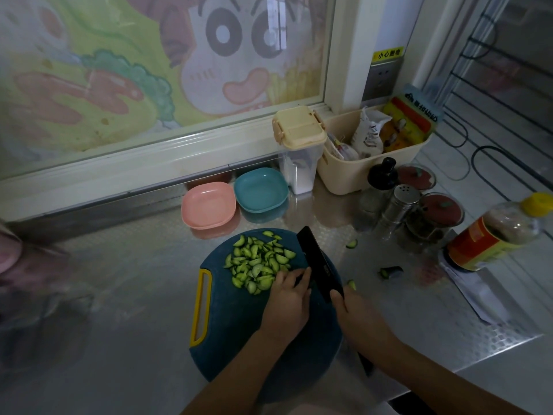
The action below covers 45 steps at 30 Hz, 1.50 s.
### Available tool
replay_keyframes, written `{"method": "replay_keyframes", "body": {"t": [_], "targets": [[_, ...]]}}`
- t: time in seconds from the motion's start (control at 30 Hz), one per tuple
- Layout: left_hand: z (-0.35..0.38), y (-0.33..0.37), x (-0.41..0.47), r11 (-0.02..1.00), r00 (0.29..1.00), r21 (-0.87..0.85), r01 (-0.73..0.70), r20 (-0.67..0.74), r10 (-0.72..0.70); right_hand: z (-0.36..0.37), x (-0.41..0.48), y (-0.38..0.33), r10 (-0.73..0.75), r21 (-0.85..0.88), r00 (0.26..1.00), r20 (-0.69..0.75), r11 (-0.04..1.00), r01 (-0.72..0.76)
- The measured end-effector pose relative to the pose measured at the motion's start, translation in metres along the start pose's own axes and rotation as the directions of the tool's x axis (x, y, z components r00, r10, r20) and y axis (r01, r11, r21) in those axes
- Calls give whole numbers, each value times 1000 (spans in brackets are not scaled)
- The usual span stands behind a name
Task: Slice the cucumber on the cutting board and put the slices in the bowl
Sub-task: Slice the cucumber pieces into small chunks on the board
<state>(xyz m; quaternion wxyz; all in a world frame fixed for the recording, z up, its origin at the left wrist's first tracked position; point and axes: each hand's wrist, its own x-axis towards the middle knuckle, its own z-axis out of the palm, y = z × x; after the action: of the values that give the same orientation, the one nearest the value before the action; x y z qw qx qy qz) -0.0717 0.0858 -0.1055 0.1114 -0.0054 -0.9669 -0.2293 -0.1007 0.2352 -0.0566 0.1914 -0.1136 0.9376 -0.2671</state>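
A round dark blue cutting board with a yellow handle lies on the steel counter. A heap of green cucumber slices covers its far half. My right hand grips a black knife, whose blade rests on the board right of the heap, tip pointing away. My left hand sits at the heap's near edge with fingers curled down and thumb against the blade; what lies under the fingers is hidden. A pink bowl and a teal bowl stand empty behind the board.
Cucumber scraps lie on the counter right of the board. Further right stand spice jars, a shaker and a sauce bottle. A cream basket and a lidded container sit against the window sill.
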Motion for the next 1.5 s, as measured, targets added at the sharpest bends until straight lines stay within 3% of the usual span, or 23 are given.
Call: {"method": "replay_keyframes", "body": {"t": [0.37, 0.43, 0.57, 0.73, 0.8, 0.9, 1.0, 1.07, 1.23, 1.5], "targets": [[3, -4, 1, 999, 1000, -34, 0, -12, -1, -5, 5, -6, 45, -4, 990, 131, 999, -45], [3, -4, 2, 999, 1000, -41, -1, -23, 0, -5, 7, -9, 46, -50, 993, 109, 998, -41], [3, -5, 1, 999, 999, -43, -13, -39, 12, 3, 1, -22, -62, -201, 986, -157, 979, 29], [-2, -2, -1, 998, 1000, -68, -4, -25, 2, 23, 4, -6, -76, -198, 977, -198, 980, 37], [-3, -1, 0, 997, 1000, -79, -4, -26, 2, 20, 3, -5, -27, -219, 996, -85, 976, 8], [-4, 0, 0, 997, 1000, -83, 2, -11, -3, 15, 4, -6, -37, -254, 995, -97, 967, 11], [-4, 1, 0, 997, 1000, -80, 5, -5, -5, 8, 9, -4, -16, -60, 995, -99, 998, 10], [-5, 1, 0, 997, 1000, -74, 2, -4, -3, 5, 6, -7, 30, 72, 999, 18, 997, -31], [-6, 2, -1, 998, 1000, -66, 3, -5, -3, 2, 1, -7, -64, -167, 994, -89, 985, 49], [-4, 0, -1, 998, 1000, -61, 12, -27, -13, 4, -1, -7, -63, -75, 996, -69, 996, 57]]}}
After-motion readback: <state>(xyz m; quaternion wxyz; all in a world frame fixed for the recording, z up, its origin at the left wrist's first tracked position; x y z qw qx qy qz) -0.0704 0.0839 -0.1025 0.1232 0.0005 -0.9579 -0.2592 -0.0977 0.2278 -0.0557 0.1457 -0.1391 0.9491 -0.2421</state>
